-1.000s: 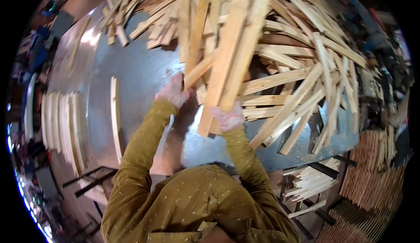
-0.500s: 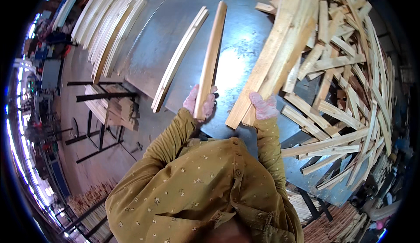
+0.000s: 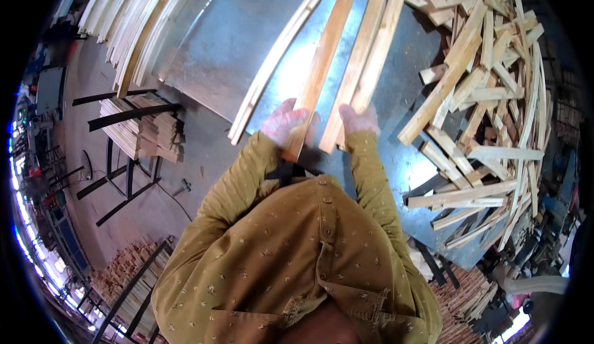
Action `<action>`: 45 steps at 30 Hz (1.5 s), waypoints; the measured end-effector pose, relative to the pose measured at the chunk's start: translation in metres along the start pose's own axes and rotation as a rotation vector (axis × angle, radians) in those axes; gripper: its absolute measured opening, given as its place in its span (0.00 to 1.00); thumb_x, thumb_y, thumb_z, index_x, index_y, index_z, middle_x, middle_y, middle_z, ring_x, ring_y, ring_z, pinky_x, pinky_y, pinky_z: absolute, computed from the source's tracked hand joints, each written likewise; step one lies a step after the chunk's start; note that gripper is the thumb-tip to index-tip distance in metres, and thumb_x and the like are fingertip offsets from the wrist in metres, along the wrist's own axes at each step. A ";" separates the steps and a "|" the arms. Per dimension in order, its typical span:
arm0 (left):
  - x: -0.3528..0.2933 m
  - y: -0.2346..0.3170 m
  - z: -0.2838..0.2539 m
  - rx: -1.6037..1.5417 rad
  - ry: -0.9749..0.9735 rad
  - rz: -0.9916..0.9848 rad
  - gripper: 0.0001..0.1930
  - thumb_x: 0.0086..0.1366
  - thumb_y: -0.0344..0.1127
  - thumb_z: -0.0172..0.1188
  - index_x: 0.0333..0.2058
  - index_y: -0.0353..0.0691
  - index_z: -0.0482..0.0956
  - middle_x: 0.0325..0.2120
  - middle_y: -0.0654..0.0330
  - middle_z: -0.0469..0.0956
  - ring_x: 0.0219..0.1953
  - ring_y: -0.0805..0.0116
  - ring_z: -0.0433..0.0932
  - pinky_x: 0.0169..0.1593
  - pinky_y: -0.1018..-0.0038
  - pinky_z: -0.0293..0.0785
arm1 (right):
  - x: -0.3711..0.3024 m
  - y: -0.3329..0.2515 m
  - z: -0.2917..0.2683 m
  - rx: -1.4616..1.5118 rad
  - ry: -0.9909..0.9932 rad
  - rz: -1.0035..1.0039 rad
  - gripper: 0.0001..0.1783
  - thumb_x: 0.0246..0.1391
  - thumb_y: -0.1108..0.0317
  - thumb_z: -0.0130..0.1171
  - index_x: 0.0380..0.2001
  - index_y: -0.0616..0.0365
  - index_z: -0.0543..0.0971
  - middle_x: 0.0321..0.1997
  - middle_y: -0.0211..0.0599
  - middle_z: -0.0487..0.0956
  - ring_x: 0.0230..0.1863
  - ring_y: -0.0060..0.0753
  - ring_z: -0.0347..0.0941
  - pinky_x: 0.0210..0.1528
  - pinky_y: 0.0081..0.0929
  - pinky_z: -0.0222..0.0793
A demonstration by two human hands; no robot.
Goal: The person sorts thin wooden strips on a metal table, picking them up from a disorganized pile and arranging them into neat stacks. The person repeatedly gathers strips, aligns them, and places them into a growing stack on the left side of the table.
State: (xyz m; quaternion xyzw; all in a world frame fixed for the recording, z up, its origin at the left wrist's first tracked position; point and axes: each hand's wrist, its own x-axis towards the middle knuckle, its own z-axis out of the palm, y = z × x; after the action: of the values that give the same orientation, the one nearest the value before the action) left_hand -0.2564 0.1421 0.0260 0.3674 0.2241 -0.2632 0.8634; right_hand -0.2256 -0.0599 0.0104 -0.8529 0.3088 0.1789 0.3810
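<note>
Head view, looking down: the left hand (image 3: 286, 121) is curled around the near end of one long wood slat (image 3: 323, 65) that lies flat on the shiny metal table (image 3: 216, 47). The right hand (image 3: 360, 120) presses down on the near ends of two slats (image 3: 370, 59) lying side by side — its fingers look bent over them, though how tight I cannot tell. A thin curved strip (image 3: 276, 59) lies just left of the single slat. Off to the right sits a big messy pile of wood pieces (image 3: 489, 96).
</note>
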 end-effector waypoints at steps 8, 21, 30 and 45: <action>-0.024 0.050 -0.061 0.435 -0.034 0.294 0.30 0.60 0.41 0.66 0.57 0.34 0.68 0.46 0.52 0.74 0.43 0.62 0.79 0.46 0.66 0.80 | -0.012 -0.003 -0.014 0.045 -0.024 -0.067 0.38 0.47 0.56 0.70 0.56 0.66 0.71 0.49 0.51 0.80 0.49 0.50 0.76 0.53 0.38 0.71; 0.200 0.433 -0.005 0.520 0.589 0.832 0.18 0.68 0.46 0.54 0.44 0.37 0.77 0.32 0.56 0.80 0.34 0.63 0.79 0.38 0.64 0.77 | 0.013 0.029 0.012 0.650 -0.167 -0.092 0.38 0.47 0.50 0.71 0.56 0.63 0.71 0.46 0.50 0.80 0.48 0.53 0.76 0.52 0.43 0.71; 0.085 0.038 0.063 1.051 -0.327 -0.032 0.42 0.59 0.34 0.68 0.68 0.36 0.53 0.53 0.49 0.75 0.57 0.62 0.73 0.59 0.66 0.71 | 0.034 -0.045 -0.032 0.161 -0.055 -0.018 0.35 0.49 0.46 0.68 0.51 0.63 0.75 0.47 0.49 0.81 0.50 0.46 0.77 0.55 0.39 0.70; 0.039 0.020 0.026 0.086 -0.203 -0.052 0.33 0.59 0.50 0.66 0.55 0.33 0.68 0.27 0.56 0.78 0.18 0.67 0.75 0.20 0.74 0.73 | 0.070 0.056 -0.043 1.563 -0.839 -0.081 0.24 0.59 0.48 0.60 0.50 0.51 0.69 0.37 0.34 0.76 0.30 0.27 0.73 0.29 0.27 0.75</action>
State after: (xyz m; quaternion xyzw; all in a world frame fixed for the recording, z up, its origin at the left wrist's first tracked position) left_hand -0.2091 0.1228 0.0305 0.3698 0.1332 -0.3307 0.8580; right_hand -0.2073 -0.1485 -0.0301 -0.2234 0.1471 0.2010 0.9424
